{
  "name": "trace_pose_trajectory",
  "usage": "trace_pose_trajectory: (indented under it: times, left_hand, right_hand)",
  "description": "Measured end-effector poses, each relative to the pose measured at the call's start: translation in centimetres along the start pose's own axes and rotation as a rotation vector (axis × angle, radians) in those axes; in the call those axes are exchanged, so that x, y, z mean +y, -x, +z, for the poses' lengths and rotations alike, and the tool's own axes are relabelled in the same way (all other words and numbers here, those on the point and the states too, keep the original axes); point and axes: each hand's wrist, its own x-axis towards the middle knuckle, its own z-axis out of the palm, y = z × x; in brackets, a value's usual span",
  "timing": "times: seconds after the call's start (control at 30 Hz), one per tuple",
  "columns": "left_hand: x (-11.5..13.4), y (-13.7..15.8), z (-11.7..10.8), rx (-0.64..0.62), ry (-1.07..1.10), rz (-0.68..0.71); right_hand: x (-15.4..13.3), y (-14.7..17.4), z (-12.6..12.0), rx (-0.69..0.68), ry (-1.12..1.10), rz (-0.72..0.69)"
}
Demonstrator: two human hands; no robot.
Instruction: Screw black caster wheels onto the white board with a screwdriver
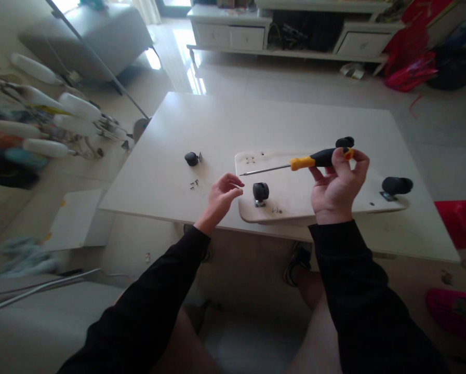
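Note:
My right hand (337, 186) is closed round the yellow and black handle of a screwdriver (302, 163), its shaft pointing left. Close to the shaft's tip is my left hand (220, 197), its fingers bent and the thumb a little apart from them; nothing shows between them. Below the shaft lies a white board (291, 195) with rounded corners. On it stand a black caster wheel (261, 191) near the left end, another caster (396, 185) at the right end and a third caster (345, 142) behind my right hand. A few small screws (276, 210) lie beside the near-left caster.
A white table (201, 119) bears the board. On its left part lie a loose caster (192, 158) with a metal plate and several screws (194, 184). White cabinets (228, 36) stand beyond, a white box (77, 218) on the floor to the left.

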Motion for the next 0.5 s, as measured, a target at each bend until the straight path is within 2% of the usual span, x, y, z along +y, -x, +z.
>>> trace_pose_trajectory:
  times: [0.2, 0.37, 0.5]
  left_hand:
    - [0.4, 0.6, 0.4, -0.099, -0.206, 0.032]
    - [0.5, 0.5, 0.8, -0.120, -0.206, 0.029]
    - [0.3, 0.1, 1.2, -0.187, -0.196, 0.035]
  right_hand:
    - [-0.1, -0.9, -0.8, 0.012, 0.006, -0.029]
    - [-0.7, -0.6, -0.1, -0.004, 0.010, -0.095]
    - [-1.7, 0.2, 0.9, -0.054, -0.011, -0.187]
